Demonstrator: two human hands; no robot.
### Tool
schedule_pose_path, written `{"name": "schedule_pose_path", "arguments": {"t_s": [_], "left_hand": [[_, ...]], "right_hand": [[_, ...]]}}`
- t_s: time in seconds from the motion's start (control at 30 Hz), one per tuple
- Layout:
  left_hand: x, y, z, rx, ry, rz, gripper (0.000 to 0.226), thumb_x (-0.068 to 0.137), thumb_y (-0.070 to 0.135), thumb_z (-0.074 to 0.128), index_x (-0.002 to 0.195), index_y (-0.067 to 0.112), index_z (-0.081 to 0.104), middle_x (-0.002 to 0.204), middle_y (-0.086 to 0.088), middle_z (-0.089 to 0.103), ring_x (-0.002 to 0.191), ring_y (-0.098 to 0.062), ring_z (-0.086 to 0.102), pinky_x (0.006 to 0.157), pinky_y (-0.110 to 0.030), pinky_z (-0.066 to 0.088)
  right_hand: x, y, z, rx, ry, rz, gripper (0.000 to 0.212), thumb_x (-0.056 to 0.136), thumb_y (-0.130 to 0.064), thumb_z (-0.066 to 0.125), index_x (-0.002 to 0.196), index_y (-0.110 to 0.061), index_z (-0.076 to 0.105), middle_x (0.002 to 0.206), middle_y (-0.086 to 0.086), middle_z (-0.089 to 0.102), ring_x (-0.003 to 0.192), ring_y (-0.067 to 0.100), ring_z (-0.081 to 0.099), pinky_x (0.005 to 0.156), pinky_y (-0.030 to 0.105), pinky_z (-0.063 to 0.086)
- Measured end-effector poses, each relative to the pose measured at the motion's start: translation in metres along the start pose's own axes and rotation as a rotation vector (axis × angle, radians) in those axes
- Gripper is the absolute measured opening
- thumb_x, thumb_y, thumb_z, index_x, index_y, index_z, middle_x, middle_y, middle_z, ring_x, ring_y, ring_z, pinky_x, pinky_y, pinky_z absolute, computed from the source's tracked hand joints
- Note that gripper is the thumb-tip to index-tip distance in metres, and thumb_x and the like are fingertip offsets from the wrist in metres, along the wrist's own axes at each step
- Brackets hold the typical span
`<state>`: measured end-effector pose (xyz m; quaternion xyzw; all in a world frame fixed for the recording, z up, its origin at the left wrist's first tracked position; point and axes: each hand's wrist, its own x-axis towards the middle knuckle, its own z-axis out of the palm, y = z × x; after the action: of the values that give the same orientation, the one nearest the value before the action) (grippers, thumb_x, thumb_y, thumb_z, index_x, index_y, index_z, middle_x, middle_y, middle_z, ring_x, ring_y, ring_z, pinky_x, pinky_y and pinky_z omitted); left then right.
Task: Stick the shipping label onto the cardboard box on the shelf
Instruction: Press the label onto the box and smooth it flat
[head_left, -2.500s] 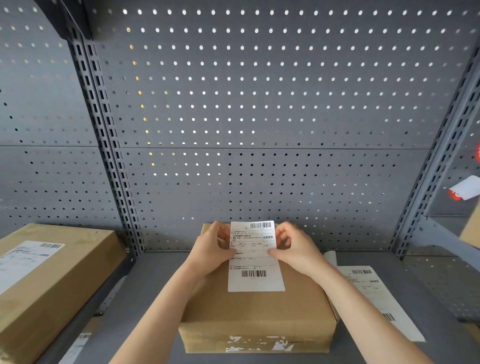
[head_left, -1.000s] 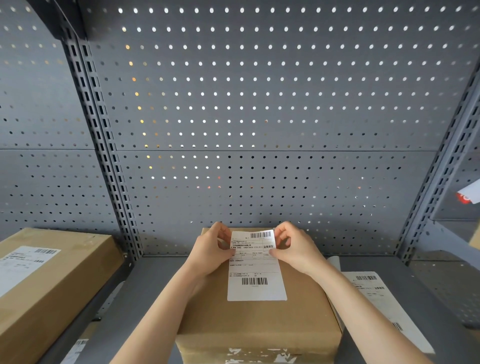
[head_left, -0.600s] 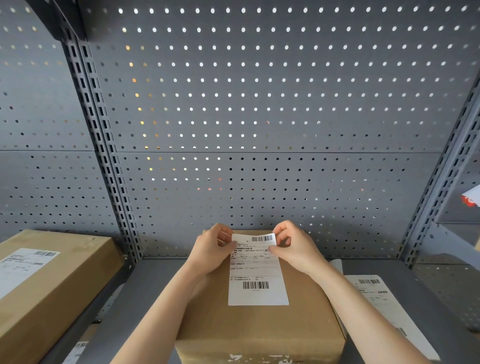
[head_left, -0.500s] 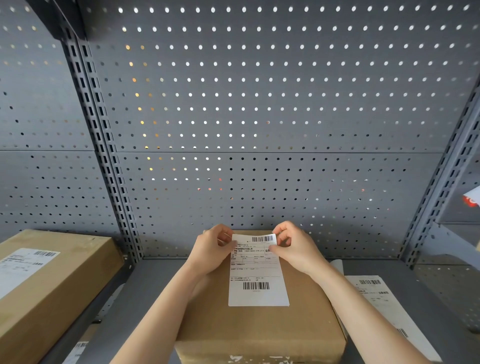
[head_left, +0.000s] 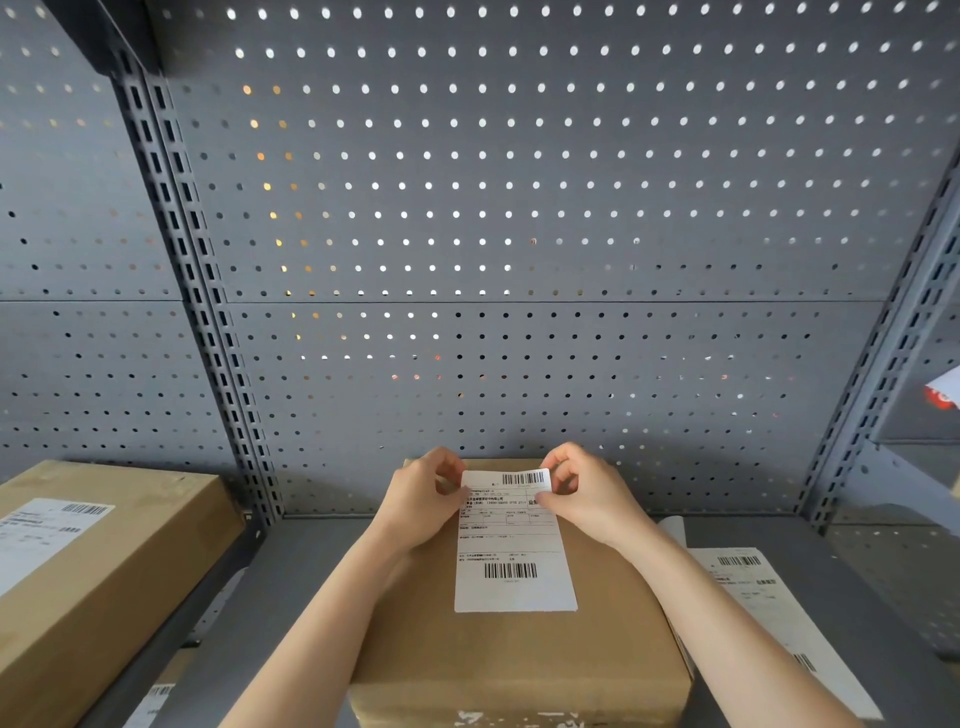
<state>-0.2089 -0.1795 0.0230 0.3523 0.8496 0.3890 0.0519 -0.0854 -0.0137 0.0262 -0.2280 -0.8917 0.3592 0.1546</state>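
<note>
A brown cardboard box (head_left: 519, 654) sits on the grey metal shelf (head_left: 291, 597) in front of me. A white shipping label (head_left: 511, 556) with two barcodes lies lengthwise on the box top. My left hand (head_left: 421, 499) pinches the label's top left corner. My right hand (head_left: 587, 493) pinches its top right corner. The label's lower part lies flat against the cardboard, while its top edge stays lifted between my fingers.
A second labelled cardboard box (head_left: 83, 571) stands on the neighbouring shelf at left. A white label sheet (head_left: 763, 608) lies on the shelf right of the box. The grey perforated back panel (head_left: 519, 260) and slotted uprights (head_left: 208, 338) close off the rear.
The label has come down from a raised position onto the box top, its lower part now flat. Both hands keep hold of the top corners and have sunk slightly.
</note>
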Motion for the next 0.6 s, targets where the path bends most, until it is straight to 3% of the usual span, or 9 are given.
{"name": "schedule_pose_path", "arguments": {"t_s": [0.27,0.6], "left_hand": [[0.0,-0.0008,-0.0001,0.008,-0.003,0.011,0.017,0.085,0.015,0.065,0.093,0.024,0.053,0.107,-0.001,0.063,0.08,-0.008,0.054,0.057,-0.007,0.038],[0.0051,-0.0011,-0.0002,-0.026,0.009,0.001,0.009,0.087,0.02,0.063,0.092,0.023,0.057,0.09,0.007,0.061,0.083,-0.01,0.056,0.062,-0.006,0.037]], "right_hand": [[0.0018,0.0004,-0.0004,-0.011,-0.007,0.008,0.025,0.076,-0.025,0.07,0.08,-0.036,0.048,0.079,-0.013,0.063,0.089,0.016,0.053,0.093,0.046,0.043],[0.0076,0.0014,-0.0021,0.0,0.022,-0.008,0.018,0.077,-0.024,0.069,0.086,-0.031,0.056,0.08,-0.017,0.058,0.086,0.01,0.046,0.091,0.04,0.04]]}}
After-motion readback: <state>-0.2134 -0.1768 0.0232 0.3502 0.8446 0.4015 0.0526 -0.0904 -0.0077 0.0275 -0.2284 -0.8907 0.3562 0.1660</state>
